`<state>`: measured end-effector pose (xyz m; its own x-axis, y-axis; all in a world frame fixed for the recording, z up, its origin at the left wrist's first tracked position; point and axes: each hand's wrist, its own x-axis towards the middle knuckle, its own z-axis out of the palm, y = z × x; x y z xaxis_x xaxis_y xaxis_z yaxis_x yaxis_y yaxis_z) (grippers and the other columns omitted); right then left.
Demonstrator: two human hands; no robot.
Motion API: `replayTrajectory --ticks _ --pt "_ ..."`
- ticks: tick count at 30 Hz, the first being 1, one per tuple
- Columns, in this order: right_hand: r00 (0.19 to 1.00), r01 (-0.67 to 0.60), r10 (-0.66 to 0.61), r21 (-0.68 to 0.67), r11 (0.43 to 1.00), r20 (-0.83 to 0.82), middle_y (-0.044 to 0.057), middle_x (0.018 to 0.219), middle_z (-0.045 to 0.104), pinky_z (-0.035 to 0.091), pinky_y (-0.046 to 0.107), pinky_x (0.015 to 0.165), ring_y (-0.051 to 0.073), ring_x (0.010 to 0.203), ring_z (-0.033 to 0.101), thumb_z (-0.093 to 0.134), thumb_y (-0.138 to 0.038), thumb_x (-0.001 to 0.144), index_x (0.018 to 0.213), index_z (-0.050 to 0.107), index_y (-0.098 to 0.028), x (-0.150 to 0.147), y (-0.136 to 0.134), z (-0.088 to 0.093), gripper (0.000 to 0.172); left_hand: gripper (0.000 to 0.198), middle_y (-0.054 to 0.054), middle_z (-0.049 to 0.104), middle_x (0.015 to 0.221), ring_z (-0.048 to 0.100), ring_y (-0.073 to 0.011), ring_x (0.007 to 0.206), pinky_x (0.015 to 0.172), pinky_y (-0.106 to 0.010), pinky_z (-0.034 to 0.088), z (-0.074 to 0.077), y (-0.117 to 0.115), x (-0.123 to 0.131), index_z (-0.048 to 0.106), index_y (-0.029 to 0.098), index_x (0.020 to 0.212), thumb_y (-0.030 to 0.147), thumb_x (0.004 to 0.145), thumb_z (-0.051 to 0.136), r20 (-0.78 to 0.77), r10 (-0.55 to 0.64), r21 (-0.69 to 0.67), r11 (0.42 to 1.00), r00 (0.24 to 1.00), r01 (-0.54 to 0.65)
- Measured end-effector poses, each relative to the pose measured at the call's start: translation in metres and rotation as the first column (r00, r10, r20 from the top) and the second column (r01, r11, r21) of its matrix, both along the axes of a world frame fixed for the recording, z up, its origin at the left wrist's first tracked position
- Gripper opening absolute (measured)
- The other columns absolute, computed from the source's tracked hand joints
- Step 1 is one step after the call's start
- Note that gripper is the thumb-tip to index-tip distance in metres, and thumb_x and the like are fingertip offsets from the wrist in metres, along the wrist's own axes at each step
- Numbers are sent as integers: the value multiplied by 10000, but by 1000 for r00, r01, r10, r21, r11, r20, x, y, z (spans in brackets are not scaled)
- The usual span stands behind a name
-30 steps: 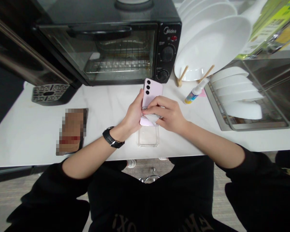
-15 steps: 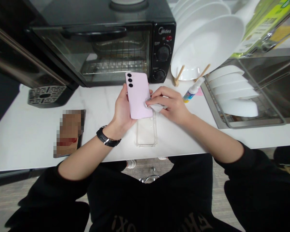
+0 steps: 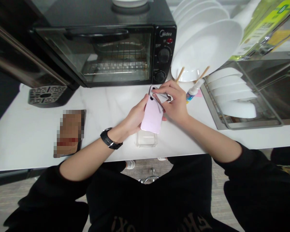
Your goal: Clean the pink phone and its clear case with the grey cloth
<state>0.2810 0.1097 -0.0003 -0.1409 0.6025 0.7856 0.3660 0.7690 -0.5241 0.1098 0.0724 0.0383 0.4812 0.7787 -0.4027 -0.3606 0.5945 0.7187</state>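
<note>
A pale pink smartphone [image 3: 152, 117], back side up, is gripped along its edges by my left hand [image 3: 136, 117], which wears a black watch on the wrist. My right hand [image 3: 176, 100] pinches a light grey cloth [image 3: 162, 97] and presses it on the phone's back near the camera lenses, partly covering them. Beneath the phone, a clear phone case [image 3: 147, 140] lies on the white counter, its upper part hidden. Just beyond my right hand stands a small white spray bottle [image 3: 195, 87] with a blue label.
A black toaster oven [image 3: 94, 54] stands at the back. White plates [image 3: 207, 48] are racked to its right, beside a sink with a wire basket [image 3: 253, 125] of white bowls [image 3: 239, 108]. At left lie a flat dark-edged device with a blurred surface [image 3: 70, 132] and a black drip tray [image 3: 47, 96].
The phone has shifted right and towards me and is tilted over. My right hand has moved the cloth from the phone's lower right side up to the camera lenses.
</note>
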Motion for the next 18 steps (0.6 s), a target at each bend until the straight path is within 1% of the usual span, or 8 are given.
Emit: replayTrajectory --ticks 2,4,6,9,11,13,16,18 --pt "999 -50 50 7 999 -7 4 999 742 575 340 789 176 939 716 741 -264 1011 1099 831 -300 -5 -5 1 131 488 -86 819 895 826 -294 915 830 -411 678 -4 1 0 734 188 1240 520 1149 388 -7 58 15 998 998 -58" --pt "994 -108 108 33 994 5 9 1032 756 592 341 819 177 971 735 731 -234 1008 1113 825 -295 -9 -10 1 154 431 -66 800 851 817 -266 886 823 -370 663 -7 2 0 742 191 1167 502 1142 444 15 116 14 993 993 -117" --pt "984 -173 169 73 982 49 11 1057 765 596 329 826 172 990 745 698 -187 1011 1131 814 -288 -13 -14 0 195 410 -54 785 834 809 -236 879 807 -322 648 -7 3 0 741 183 1142 484 1140 463 61 161 4 987 985 -162" --pt "955 -273 251 141 952 157 23 1061 771 587 304 817 157 985 743 658 -135 1023 1136 794 -257 -17 -20 0 215 462 -69 799 917 807 -229 973 801 -294 639 -2 4 0 742 166 1186 471 1156 395 120 195 0 981 973 -196" --pt "937 -317 277 180 931 213 30 1044 771 578 298 810 153 968 737 683 -165 1035 1130 783 -240 -19 -22 1 157 512 -85 812 1002 798 -231 1060 811 -284 636 2 5 -1 742 162 1201 473 1167 337 134 214 8 976 968 -217" --pt "923 -346 293 206 915 250 28 1030 769 569 302 803 152 955 729 697 -216 1048 1131 774 -246 -19 -21 1 118 576 -103 814 1041 785 -227 1109 810 -262 629 5 6 -2 748 144 1163 488 1174 287 144 234 19 971 962 -239" --pt "904 -378 307 218 900 298 19 1038 766 567 332 846 155 966 718 647 -216 1073 1145 761 -269 -16 -18 1 144 668 -125 809 1026 779 -235 1120 816 -258 630 5 10 -5 756 116 1105 522 1173 230 159 244 35 967 957 -252" --pt "898 -377 294 228 898 326 19 1043 763 562 352 879 160 975 712 633 -210 1075 1149 759 -272 -13 -15 1 159 687 -117 806 998 782 -249 1103 805 -286 640 5 13 -8 760 124 1163 536 1167 210 162 256 47 963 953 -267"
